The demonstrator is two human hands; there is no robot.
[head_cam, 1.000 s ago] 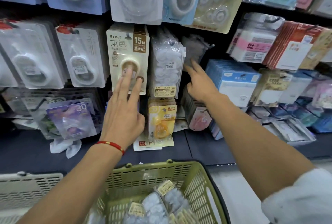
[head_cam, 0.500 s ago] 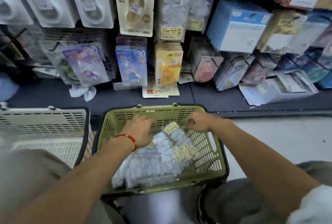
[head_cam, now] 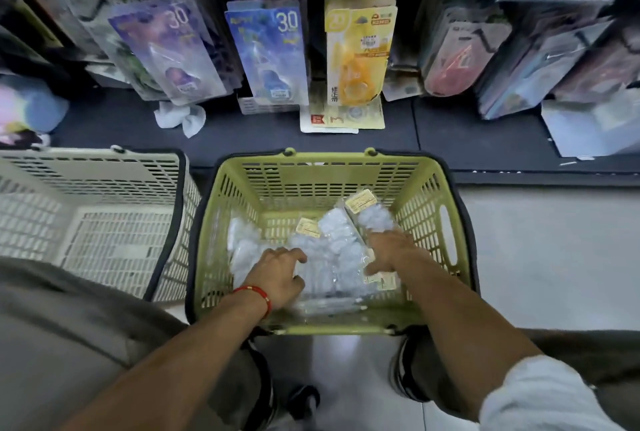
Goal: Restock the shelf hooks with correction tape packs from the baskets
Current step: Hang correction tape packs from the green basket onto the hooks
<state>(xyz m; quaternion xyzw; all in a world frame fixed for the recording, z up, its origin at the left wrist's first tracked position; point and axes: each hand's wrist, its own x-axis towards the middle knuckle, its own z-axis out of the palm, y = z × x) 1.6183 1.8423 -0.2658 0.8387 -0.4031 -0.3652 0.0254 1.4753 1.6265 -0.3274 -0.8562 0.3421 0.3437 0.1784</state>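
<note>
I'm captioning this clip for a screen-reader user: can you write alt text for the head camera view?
Both hands reach into a green basket on the floor, the left hand and right hand resting on a pile of clear correction tape packs. A white basket stands to its left, and carded packs hang on the shelf beyond.
</note>
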